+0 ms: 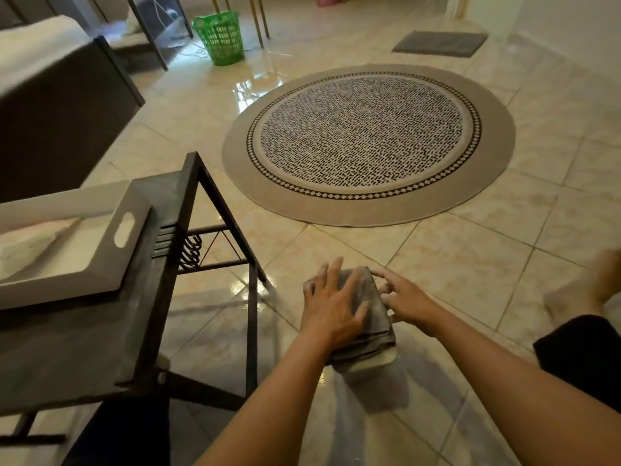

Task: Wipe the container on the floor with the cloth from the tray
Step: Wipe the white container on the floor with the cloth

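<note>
1. Cloth [364, 317], grey and folded into a thick pad, lies draped over the top of the container [386, 359] on the floor [470, 264], just off the near right corner of the counter [100, 331]. It looks soft and limp, likely to bunch or slide unless pressed flat, so a broad palm is the sensible hold.
2. Left hand [331, 304] lies flat on the cloth with its fingers [336, 267] spread wide, pressing down instead of pinching.
3. Right hand [408, 297] sits at the cloth's right edge, fingers loosely open and touching the fabric; whether it grips any of it, I cannot tell.
4. Container shows only as a pale sliver of rim below the cloth. Its shape, material and contents are hidden. Judging by how little shows, it is probably small and light, and may skid on the glossy tile unless one hand steadies it by the side.
5. Wiping appears to be at its start or under way.
6. White tray [80, 243] with a cut-out handle sits on the counter's far left part; its inside shows only a pale surface, and nothing in it can be made out.
7. Round patterned rug [368, 142] lies well beyond, and a green basket [221, 37] stands far off; its contents are not clear.
</note>
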